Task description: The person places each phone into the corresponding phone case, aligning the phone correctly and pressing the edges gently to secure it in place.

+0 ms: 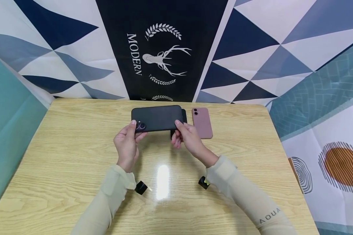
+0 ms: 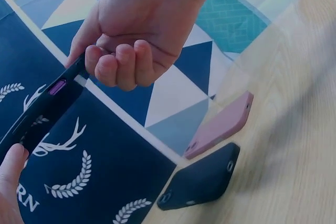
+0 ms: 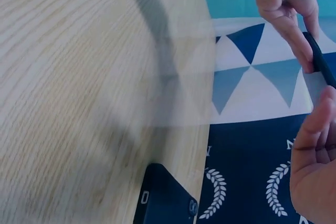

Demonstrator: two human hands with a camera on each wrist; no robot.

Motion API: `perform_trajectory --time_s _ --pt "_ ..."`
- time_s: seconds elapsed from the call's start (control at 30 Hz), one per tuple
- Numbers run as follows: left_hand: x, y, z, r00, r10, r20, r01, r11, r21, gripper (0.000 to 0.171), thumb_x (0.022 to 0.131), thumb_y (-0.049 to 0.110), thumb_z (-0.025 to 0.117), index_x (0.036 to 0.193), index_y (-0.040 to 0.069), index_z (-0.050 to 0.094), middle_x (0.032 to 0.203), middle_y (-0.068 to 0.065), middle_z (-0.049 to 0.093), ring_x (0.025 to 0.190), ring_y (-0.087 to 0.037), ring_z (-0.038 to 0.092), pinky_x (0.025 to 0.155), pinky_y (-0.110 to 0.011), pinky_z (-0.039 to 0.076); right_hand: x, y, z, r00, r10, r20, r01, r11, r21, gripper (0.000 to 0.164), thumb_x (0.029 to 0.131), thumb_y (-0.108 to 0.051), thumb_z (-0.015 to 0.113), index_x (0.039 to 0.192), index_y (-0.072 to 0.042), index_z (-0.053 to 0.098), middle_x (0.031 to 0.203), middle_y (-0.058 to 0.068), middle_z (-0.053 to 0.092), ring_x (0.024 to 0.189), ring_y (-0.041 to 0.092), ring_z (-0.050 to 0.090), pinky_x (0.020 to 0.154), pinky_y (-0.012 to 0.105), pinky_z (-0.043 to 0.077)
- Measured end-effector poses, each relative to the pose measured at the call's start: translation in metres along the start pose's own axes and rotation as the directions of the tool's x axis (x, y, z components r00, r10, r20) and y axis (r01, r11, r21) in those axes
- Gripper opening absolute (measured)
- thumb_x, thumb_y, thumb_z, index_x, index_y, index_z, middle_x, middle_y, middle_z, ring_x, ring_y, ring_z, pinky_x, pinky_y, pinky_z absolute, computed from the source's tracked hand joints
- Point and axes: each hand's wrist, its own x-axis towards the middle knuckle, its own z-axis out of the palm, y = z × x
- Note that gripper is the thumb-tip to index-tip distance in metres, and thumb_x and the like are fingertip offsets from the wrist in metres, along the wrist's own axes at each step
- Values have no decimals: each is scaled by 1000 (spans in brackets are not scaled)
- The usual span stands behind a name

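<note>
A phone in a dark case (image 1: 157, 118) is held sideways above the table, its back and camera up in the head view. My left hand (image 1: 126, 143) pinches its camera end; my right hand (image 1: 191, 137) pinches the other end between thumb and fingers. Purple shows around the lens and in a side cut-out in the left wrist view. Beneath it a second black phone (image 2: 202, 177) lies on the table, partly hidden in the head view. A pink phone (image 1: 203, 124) lies back up to its right, near my right hand.
The wooden table (image 1: 76, 147) ends at a patterned cloth backdrop (image 1: 161, 16). Two small black objects (image 1: 141, 187) show beside the cuffs, one at each wrist. A teal and white cloth (image 1: 323, 107) hangs at the right.
</note>
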Motion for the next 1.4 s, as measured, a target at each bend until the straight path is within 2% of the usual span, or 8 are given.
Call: perform_trajectory --time_s 0.4,0.47,0.67,0.9,0.97,1.17,1.2,1.4 --pt "-2 -3 4 1000 2 3 -2 1000 -8 38 86 28 57 105 -5 59 101 -26 60 82 -36 63 69 -41 52 -1 1 -1 1000 9 27 -14 978 210 43 92 -34 42 64 -2 47 54 2 59 42 12 50 42 24 43" --pt "-6 5 11 1000 -13 4 13 999 -53 35 86 25 57 101 -6 60 96 -25 62 79 -33 65 67 -37 53 1 2 1 998 27 56 -40 971 236 41 90 -35 46 67 -2 51 55 2 60 44 11 51 43 23 43" --pt "-46 77 70 996 -71 -62 69 997 -27 41 82 28 62 94 -11 58 85 -18 64 70 -20 67 65 -29 54 7 7 16 991 -8 131 -25 968 248 25 86 -24 56 71 -5 60 57 2 60 46 11 51 43 23 44" --pt "-45 70 71 996 -91 15 92 988 -122 32 84 23 59 92 -8 60 80 -11 66 68 -14 67 64 -25 54 9 6 22 979 -75 187 34 976 213 24 88 -21 54 71 -3 58 59 1 59 47 10 51 43 23 43" --pt "-56 96 86 992 -119 -29 117 992 -52 34 83 25 61 92 -8 59 78 -10 66 66 -15 67 64 -26 54 9 5 23 979 -81 186 43 978 202 24 88 -20 53 71 -4 58 58 0 59 46 9 51 44 23 43" --pt "-57 100 88 988 -155 -22 152 985 -85 24 83 21 61 86 -2 61 75 -8 66 64 -13 66 63 -25 53 9 4 23 982 -51 179 12 976 216 24 88 -18 50 69 -6 59 56 -2 58 45 8 50 44 22 41" --pt "-52 86 81 989 -146 8 146 981 -128 23 84 21 60 86 -2 61 76 -8 66 66 -13 66 64 -24 53 9 4 23 982 -45 181 4 975 220 24 88 -18 50 69 -6 59 56 -2 58 45 8 49 44 21 41" --pt "-52 82 80 981 -176 81 189 961 -200 20 81 18 63 91 1 59 81 -6 65 72 -11 66 68 -21 53 10 3 23 984 -25 178 -26 960 280 23 88 -17 51 70 -7 60 56 -2 58 45 7 48 43 18 40"
